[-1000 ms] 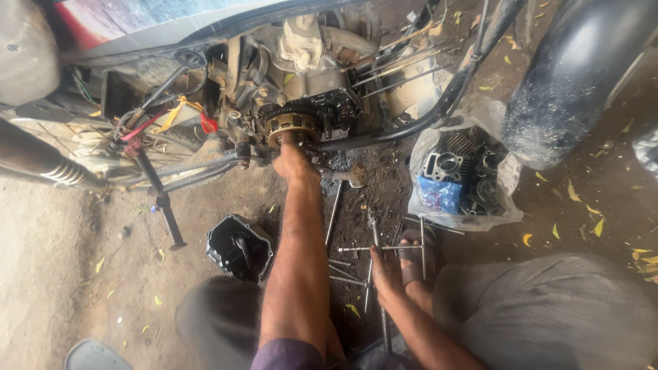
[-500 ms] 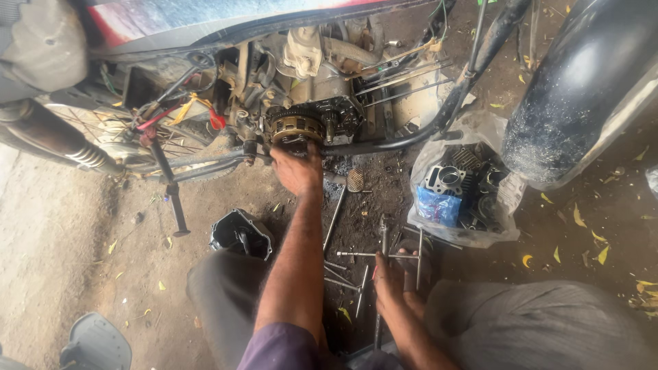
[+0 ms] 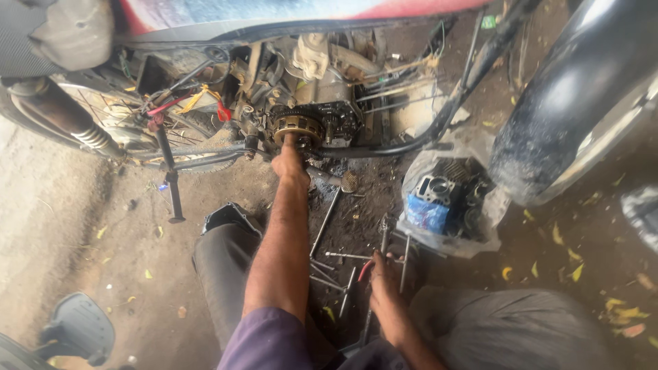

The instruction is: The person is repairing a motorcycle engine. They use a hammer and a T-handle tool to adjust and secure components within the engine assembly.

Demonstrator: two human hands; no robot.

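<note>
Far left, a coiled rear shock absorber (image 3: 82, 133) slants down from the motorcycle body; a thin black stand (image 3: 169, 179) drops from the frame to the dirt floor (image 3: 82, 233). Left hand (image 3: 289, 163) reaches straight up and away along an outstretched arm, fingertips pressed on the lower edge of the round brass-coloured clutch assembly (image 3: 297, 127), which sits bolted on the side of the exposed engine (image 3: 329, 103), its flat face turned toward the camera, axis running out toward the viewer. Fingers are curled against the part; whether they actually clasp it I cannot tell. Frame tubes (image 3: 205, 151) pass just below and left of the clutch, leaving tight room there; open ground lies beneath the hand. Right hand (image 3: 384, 291) rests low on the floor among scattered long metal rods and wrenches (image 3: 356, 257), most lying with long axes pointing roughly toward the engine. A red-handled tool (image 3: 365, 269) lies at its fingers, grip loose, not clearly closed. Right of that, a clear plastic bag (image 3: 445, 205) holds engine parts, beside a black tyre (image 3: 576, 103).
</note>
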